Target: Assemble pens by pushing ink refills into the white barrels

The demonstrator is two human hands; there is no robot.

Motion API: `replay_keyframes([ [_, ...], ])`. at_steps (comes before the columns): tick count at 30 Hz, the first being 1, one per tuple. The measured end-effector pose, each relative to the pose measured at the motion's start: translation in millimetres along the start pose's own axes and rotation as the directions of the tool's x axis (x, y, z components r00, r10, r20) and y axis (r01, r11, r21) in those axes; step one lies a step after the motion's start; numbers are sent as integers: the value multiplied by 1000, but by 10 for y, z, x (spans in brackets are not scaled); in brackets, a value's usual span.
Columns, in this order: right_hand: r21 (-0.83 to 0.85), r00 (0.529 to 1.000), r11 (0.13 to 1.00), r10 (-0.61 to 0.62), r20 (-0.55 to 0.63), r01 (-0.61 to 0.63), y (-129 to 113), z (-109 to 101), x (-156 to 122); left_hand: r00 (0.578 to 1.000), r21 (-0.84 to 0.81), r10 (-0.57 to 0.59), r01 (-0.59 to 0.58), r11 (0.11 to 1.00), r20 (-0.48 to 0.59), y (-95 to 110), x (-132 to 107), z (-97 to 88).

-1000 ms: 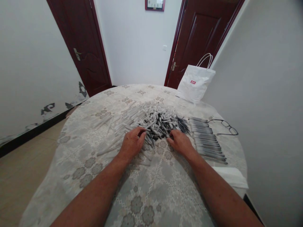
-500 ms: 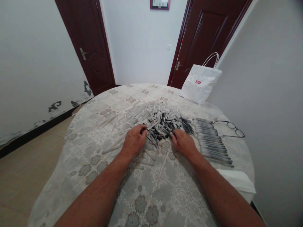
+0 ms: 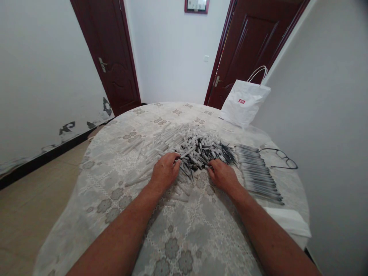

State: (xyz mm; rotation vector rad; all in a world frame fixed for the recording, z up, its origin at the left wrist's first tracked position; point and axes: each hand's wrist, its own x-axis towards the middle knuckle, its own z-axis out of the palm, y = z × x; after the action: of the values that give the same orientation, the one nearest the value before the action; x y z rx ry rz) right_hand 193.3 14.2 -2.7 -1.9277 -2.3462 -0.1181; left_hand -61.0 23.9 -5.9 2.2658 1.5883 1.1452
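A heap of loose pen parts (image 3: 192,146), clear barrels, white caps and black pieces, lies in the middle of a round table (image 3: 172,237) with a floral lace cloth. My left hand (image 3: 164,171) rests palm down at the heap's near left edge, fingers curled onto the parts. My right hand (image 3: 222,174) rests at the near right edge, fingers bent into the pieces. What either hand grips is hidden under the fingers. To the right a neat row of assembled pens (image 3: 258,173) lies side by side.
Black-rimmed glasses (image 3: 280,158) lie beyond the pen row. A white paper bag (image 3: 244,102) leans at the table's far right by the wall. A folded white cloth (image 3: 287,221) sits at the right table edge. Two dark red doors stand behind.
Both hands have stayed at the heap's near edge with only small finger shifts. The camera has turned slightly, moving the scene a little to the right.
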Motion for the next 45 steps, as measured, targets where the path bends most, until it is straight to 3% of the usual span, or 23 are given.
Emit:
replay_keyframes([
  [8,38,999,999,-20,-28,21,-15,9,-2,999,59,34,-35,998,25,-18,-27,28],
  [15,154,960,972,-137,-243,178,-193,-29,77,999,66,35,-34,997,-5,-18,-23,23],
  [23,0,943,954,-296,-149,300,-524,-98,552,995,56,74,-70,996,-73,-53,-31,96],
  [29,-95,949,948,-311,-60,304,-601,-111,752,990,33,80,-76,997,-115,-80,-42,116],
  [33,60,933,948,-293,-210,311,-486,-108,690,991,-38,38,-43,998,-130,-23,-23,91],
  [37,338,884,891,-130,-449,303,-368,-208,510,993,-223,13,-39,974,-118,97,-2,16],
  [42,431,860,801,-194,-471,417,-478,-276,120,999,-506,6,22,862,53,242,-1,-73],
  [45,453,865,798,-160,-476,397,-589,-193,-52,988,-595,16,80,800,154,277,0,-81],
])
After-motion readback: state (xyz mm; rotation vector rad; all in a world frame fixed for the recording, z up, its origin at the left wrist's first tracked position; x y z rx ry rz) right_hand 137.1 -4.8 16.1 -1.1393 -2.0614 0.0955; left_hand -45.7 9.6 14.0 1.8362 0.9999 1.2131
